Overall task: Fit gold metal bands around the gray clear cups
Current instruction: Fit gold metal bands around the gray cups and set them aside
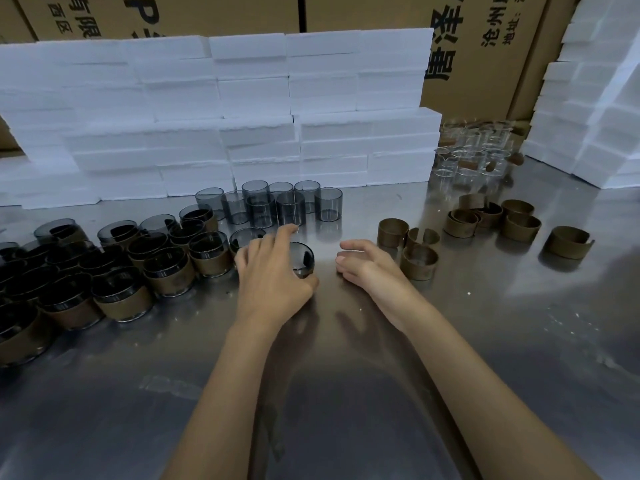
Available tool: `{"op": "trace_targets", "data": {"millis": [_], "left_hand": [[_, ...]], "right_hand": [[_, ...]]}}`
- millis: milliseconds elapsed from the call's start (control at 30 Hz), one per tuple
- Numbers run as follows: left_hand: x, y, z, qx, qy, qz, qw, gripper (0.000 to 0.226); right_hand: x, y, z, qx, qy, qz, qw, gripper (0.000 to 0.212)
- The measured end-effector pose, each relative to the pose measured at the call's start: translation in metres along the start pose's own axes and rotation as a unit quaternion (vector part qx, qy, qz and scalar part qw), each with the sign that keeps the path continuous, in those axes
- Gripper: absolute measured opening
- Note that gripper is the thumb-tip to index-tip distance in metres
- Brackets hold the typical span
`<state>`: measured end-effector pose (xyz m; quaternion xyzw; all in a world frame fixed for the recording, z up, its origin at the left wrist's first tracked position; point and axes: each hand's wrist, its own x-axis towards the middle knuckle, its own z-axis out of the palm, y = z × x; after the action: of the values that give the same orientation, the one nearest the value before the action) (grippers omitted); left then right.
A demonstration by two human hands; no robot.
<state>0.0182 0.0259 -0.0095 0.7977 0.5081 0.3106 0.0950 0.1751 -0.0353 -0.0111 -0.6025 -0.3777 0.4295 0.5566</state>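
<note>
I note my left hand (273, 271) gripping a bare gray cup (302, 259) on the desk (346, 393), steadying it, while my right hand (363, 263), loosely open and empty, rests just short of the gold bands (408, 247).

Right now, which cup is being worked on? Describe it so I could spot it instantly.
On the steel table, look just in front of the white foam blocks, between the banded cups on the left and the loose gold bands on the right. The gray cup sits under the left hand, alone and bandless.
</note>
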Motion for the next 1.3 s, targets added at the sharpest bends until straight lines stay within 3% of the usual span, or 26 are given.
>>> {"op": "trace_targets", "data": {"millis": [267, 433, 800, 933, 1067, 1133, 1300], "left_hand": [[0.004, -0.019, 0.001, 0.047, 0.002, 0.009, 0.999, 0.066], [0.007, -0.03, -0.003, 0.035, 0.006, -0.044, 0.998, 0.068], [0.013, -0.041, 0.001, 0.139, 0.064, -0.101, 0.983, 0.066], [0.019, -0.03, 0.008, 0.114, 0.103, -0.077, 0.985, 0.065], [0.044, -0.002, 0.023, -0.002, 0.06, -0.003, 0.998, 0.06], [0.063, 0.012, 0.031, -0.1, 0.016, -0.034, 0.994, 0.06], [0.105, 0.022, 0.055, -0.154, -0.021, -0.093, 0.983, 0.054]], "right_hand": [[0.004, 0.005, -0.001, -0.034, 0.034, 0.003, 0.999, 0.024], [0.007, 0.005, -0.006, 0.001, 0.048, 0.013, 0.999, 0.024], [0.008, 0.003, -0.009, 0.016, 0.059, 0.017, 0.998, 0.02], [0.009, 0.003, -0.01, 0.033, 0.07, 0.022, 0.997, 0.017], [0.011, 0.004, -0.011, 0.063, 0.077, 0.024, 0.995, 0.018], [0.013, 0.005, -0.011, 0.072, 0.077, 0.028, 0.994, 0.015], [0.016, 0.006, -0.01, 0.068, 0.077, 0.042, 0.994, 0.013]]}}
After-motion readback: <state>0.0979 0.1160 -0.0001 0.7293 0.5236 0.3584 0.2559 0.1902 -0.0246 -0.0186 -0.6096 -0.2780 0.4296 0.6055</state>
